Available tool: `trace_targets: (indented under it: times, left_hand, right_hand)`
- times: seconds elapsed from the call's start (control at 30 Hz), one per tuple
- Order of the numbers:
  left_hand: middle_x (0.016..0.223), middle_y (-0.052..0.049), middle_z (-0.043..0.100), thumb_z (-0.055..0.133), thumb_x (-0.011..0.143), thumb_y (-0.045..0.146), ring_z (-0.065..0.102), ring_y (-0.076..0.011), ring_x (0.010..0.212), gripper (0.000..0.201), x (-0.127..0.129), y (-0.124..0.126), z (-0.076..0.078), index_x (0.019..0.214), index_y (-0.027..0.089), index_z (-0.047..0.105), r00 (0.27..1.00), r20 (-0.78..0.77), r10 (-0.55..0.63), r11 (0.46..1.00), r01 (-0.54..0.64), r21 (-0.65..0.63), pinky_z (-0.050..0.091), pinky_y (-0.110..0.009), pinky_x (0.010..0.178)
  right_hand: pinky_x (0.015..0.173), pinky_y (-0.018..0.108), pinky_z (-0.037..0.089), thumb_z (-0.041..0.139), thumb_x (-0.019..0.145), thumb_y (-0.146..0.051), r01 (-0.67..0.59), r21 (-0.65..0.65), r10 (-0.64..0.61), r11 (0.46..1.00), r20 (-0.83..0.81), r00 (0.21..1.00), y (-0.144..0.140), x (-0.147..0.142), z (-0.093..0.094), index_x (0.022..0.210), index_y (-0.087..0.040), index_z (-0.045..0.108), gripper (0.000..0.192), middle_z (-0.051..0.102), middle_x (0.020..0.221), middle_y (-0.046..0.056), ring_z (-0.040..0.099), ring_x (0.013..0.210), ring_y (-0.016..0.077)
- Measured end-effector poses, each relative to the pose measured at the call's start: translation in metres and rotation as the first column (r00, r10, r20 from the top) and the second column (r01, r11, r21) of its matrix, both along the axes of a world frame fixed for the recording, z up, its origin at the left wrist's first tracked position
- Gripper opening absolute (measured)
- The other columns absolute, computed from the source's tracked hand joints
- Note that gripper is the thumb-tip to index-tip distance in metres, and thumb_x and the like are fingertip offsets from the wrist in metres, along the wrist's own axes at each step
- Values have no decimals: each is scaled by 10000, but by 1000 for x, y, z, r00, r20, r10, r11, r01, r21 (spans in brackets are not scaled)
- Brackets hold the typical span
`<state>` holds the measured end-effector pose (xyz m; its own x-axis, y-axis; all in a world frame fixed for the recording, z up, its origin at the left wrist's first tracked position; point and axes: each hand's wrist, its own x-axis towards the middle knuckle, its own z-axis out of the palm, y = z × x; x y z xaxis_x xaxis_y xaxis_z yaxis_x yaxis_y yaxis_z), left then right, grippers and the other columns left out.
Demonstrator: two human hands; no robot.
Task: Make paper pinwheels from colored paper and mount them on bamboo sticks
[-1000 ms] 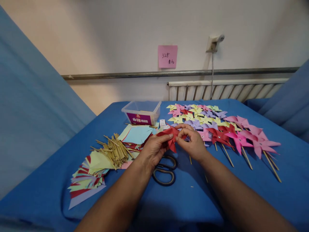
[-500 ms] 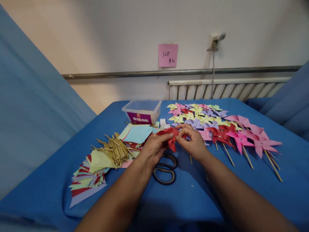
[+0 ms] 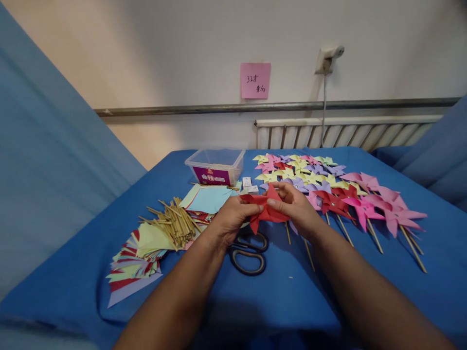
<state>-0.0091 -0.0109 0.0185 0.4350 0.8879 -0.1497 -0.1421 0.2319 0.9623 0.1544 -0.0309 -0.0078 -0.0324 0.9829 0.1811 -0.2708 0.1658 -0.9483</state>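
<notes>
Between my two hands is a red paper pinwheel (image 3: 269, 214), its blades folded to the middle and no stick showing on it. My left hand (image 3: 237, 214) pinches its left side, thumb across the front. My right hand (image 3: 295, 206) grips the right side, with its thumb near the centre and the fingers behind the paper. Black-handled scissors (image 3: 248, 253) lie on the table just below my left hand, their blades hidden under it. To the right of my hands, several pinwheels on sticks (image 3: 333, 204) lie in rows.
A clear plastic box (image 3: 215, 167) with a purple label stands at the back. Small white boxes (image 3: 249, 188) sit beside it. Left are stacked paper squares (image 3: 207, 198), a pile of thin sticks (image 3: 178, 226) and fanned paper (image 3: 134, 265). A blue cloth (image 3: 284, 301) covers the table.
My right hand has shifted from a fingertip pinch to holding the pinwheel's right side, thumb in front. The pinwheel has turned and its blades show more fully.
</notes>
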Motion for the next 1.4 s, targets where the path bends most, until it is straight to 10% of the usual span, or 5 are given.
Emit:
trace_targets:
  times: [0.33,0.5,0.8,1.4]
  left_hand:
    - [627,-37,642,712,611,184,529,-110,525,84,-3,4,-1,666,123,691,979,-204,-13,994,35,103,388,-237,525]
    - [629,-16,629,791,583,239,566,-110,574,208,5,6,-12,651,128,629,990,-7,142,990,-142,11,439,-239,606]
    - [844,-54,698,803,624,223,633,-138,738,344,14,-3,-18,941,134,699,950,220,221,963,-176,-204,500,-267,733]
    - [791,-71,717,775,605,167,647,-155,663,279,8,-2,-5,865,87,710,917,228,326,941,-290,-177,525,-276,689]
  right_hand:
    - [667,316,533,788,645,-287,-39,-66,43,997,53,998,-1,-4,-3,984,-212,633,380,705,856,9,659,731,176]
    - [658,298,531,806,630,-330,227,-72,-233,971,-99,967,4,-21,-14,936,-197,617,383,689,772,-9,639,677,158]
    - [775,329,550,786,685,-323,271,-127,-299,954,-396,868,5,-39,-23,937,-200,623,324,721,891,29,685,793,176]
    - [696,266,506,660,828,-309,320,49,-299,946,-241,923,-7,-32,-15,1207,-269,533,402,639,810,-22,616,727,124]
